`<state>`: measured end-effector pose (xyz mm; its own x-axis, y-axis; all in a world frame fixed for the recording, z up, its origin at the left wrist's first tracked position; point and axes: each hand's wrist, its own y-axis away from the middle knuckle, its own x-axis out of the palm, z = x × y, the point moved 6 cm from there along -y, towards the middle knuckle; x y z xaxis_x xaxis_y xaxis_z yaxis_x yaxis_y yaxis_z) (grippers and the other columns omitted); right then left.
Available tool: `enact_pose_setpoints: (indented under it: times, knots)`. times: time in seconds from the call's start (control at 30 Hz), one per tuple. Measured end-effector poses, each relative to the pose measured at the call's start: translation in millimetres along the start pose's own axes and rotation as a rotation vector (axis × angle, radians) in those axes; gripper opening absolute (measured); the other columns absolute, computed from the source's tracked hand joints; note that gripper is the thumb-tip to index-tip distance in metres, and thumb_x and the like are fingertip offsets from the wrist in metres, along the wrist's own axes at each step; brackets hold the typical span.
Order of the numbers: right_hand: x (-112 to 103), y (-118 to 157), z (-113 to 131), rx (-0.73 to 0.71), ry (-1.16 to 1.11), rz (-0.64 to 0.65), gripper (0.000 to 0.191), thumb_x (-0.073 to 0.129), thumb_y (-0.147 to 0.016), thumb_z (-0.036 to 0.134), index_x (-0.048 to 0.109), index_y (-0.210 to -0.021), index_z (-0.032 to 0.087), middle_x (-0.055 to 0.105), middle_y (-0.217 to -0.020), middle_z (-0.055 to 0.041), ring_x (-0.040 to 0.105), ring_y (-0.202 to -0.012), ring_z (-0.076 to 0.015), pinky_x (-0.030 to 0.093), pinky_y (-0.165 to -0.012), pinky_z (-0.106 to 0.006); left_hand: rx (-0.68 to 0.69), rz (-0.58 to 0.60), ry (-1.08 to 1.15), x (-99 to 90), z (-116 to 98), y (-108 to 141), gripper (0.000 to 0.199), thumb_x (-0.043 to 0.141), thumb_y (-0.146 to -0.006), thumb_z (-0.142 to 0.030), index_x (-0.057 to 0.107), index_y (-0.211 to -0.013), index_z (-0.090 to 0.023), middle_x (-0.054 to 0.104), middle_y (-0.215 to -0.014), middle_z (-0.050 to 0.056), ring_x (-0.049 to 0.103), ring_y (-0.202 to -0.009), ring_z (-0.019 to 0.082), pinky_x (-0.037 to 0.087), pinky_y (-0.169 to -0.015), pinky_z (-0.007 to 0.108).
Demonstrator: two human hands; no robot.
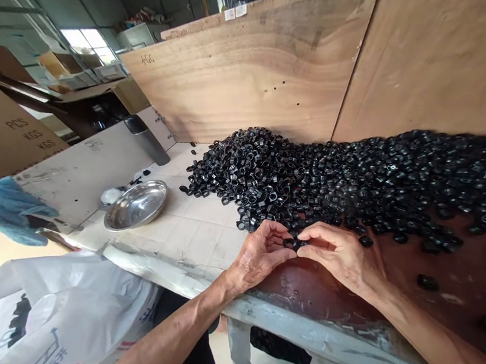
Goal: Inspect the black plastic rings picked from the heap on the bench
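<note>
Okay, my left hand (257, 256) and right hand (340, 256) are closed on what looks like a black plastic ring (295, 243), right by the heap of rings (276, 170); a slip could send it over the table edge (323, 327).

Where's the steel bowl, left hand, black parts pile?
steel bowl (136, 206), head view, inner wall
left hand (259, 255), head view, back of the hand
pile of black parts (259, 168), head view, top of the heap

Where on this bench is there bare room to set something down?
Bare white tile lies between the steel bowl and the heap of black plastic pieces. The brown board beyond the right hand holds only scattered pieces. It's crowded along the plywood boards.
</note>
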<state>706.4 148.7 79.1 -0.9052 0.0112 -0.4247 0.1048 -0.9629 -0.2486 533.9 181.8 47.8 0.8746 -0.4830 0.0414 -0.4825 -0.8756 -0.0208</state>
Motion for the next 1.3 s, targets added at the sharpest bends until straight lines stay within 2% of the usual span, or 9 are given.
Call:
enact_pose_setpoints:
  times: [0.13, 0.23, 0.37, 0.47, 0.73, 0.87, 1.0, 1.23, 1.3]
  knots:
    - [-0.2, 1.0, 7.4, -0.101, 0.026, -0.006, 0.012, 0.072, -0.089, 0.031, 0.076, -0.098, 0.025, 0.074, -0.102, -0.0046, 0.071, -0.089, -0.0189, 0.061, -0.075, -0.028, 0.018, -0.026, -0.098, 3.5, 6.6, 1.7, 0.030, 0.078, -0.084, -0.031, 0.062, -0.107, -0.020, 0.069, -0.090, 0.002, 0.063, -0.074, 0.012, 0.053, -0.068, 0.025]
    - [0.8, 1.7, 12.0, -0.138, 0.128, 0.010, 0.014, 0.069, -0.092, 0.028, 0.077, -0.103, 0.026, 0.075, -0.105, -0.0045, 0.072, -0.094, -0.0193, 0.060, -0.081, -0.029, 0.059, -0.053, -0.062, 6.2, 11.6, 2.0, 0.034, 0.080, -0.083, -0.035, 0.061, -0.107, -0.019, 0.069, -0.094, 0.003, 0.065, -0.080, 0.013, 0.055, -0.073, 0.026]
    - [-1.0, 1.8, 6.9, -0.069, 0.103, -0.039, 0.012, 0.074, -0.089, 0.031, 0.073, -0.098, 0.024, 0.073, -0.090, -0.0016, 0.069, -0.078, -0.0167, 0.058, -0.070, -0.026, 0.042, -0.063, 0.014, 7.7, 11.1, 3.3, 0.041, 0.084, -0.079, -0.038, 0.061, -0.106, -0.018, 0.071, -0.098, 0.005, 0.069, -0.086, 0.016, 0.057, -0.079, 0.029]
    - [1.1, 2.5, 7.5, -0.071, 0.092, -0.011, 0.009, 0.071, -0.092, 0.033, 0.070, -0.092, 0.024, 0.071, -0.090, -0.0019, 0.067, -0.079, -0.0170, 0.056, -0.072, -0.027, 0.044, -0.044, -0.004, 7.5, 6.2, 4.2, 0.034, 0.081, -0.082, -0.039, 0.065, -0.105, -0.018, 0.072, -0.096, 0.004, 0.069, -0.084, 0.016, 0.057, -0.078, 0.029]
    - [1.6, 7.6, 5.2, -0.036, -0.005, -0.001, 0.013, 0.066, -0.094, 0.031, 0.069, -0.105, 0.025, 0.071, -0.107, -0.0052, 0.070, -0.092, -0.0189, 0.061, -0.079, -0.028, 0.290, -0.081, -0.123, 0.7, -15.6, 3.8, 0.024, 0.081, -0.084, -0.028, 0.074, -0.106, -0.020, 0.073, -0.109, 0.006, 0.069, -0.102, 0.019, 0.056, -0.093, 0.031]
    - [0.2, 7.6, 3.7, 0.023, 0.014, -0.042, 0.023, 0.069, -0.091, 0.032, 0.065, -0.112, 0.024, 0.074, -0.100, -0.0046, 0.074, -0.085, -0.0185, 0.063, -0.076, -0.028, 0.302, -0.095, -0.132, 0.4, -18.4, 4.1, 0.025, 0.081, -0.083, -0.031, 0.075, -0.104, -0.019, 0.073, -0.105, 0.007, 0.070, -0.096, 0.018, 0.057, -0.088, 0.030]
    - [0.0, 5.9, 14.8, -0.018, 0.109, -0.062, 0.021, 0.066, -0.092, 0.031, 0.065, -0.111, 0.022, 0.076, -0.096, -0.0054, 0.075, -0.081, -0.0180, 0.062, -0.071, -0.026, 0.309, -0.105, -0.156, 1.8, -19.1, 4.8, 0.026, 0.082, -0.082, -0.033, 0.073, -0.100, -0.017, 0.071, -0.101, 0.006, 0.069, -0.092, 0.018, 0.057, -0.083, 0.028]
    - [6.0, 5.9, 19.2, -0.048, 0.124, -0.018, 0.012, 0.054, -0.100, 0.029, 0.063, -0.102, 0.022, 0.068, -0.064, 0.0027, 0.068, -0.058, -0.0137, 0.054, -0.056, -0.022, 0.381, -0.043, -0.232, 5.9, -19.9, 6.3, 0.022, 0.079, -0.086, -0.028, 0.072, -0.105, -0.019, 0.072, -0.103, 0.006, 0.070, -0.097, 0.018, 0.056, -0.089, 0.029]
    - [5.1, 6.0, 21.6, -0.066, 0.153, -0.003, 0.012, 0.054, -0.100, 0.029, 0.064, -0.100, 0.022, 0.070, -0.068, 0.0014, 0.069, -0.062, -0.0140, 0.054, -0.059, -0.022, 0.390, -0.047, -0.228, 5.8, -20.8, 5.5, 0.022, 0.079, -0.085, -0.027, 0.072, -0.104, -0.019, 0.072, -0.102, 0.006, 0.069, -0.097, 0.017, 0.055, -0.090, 0.029]
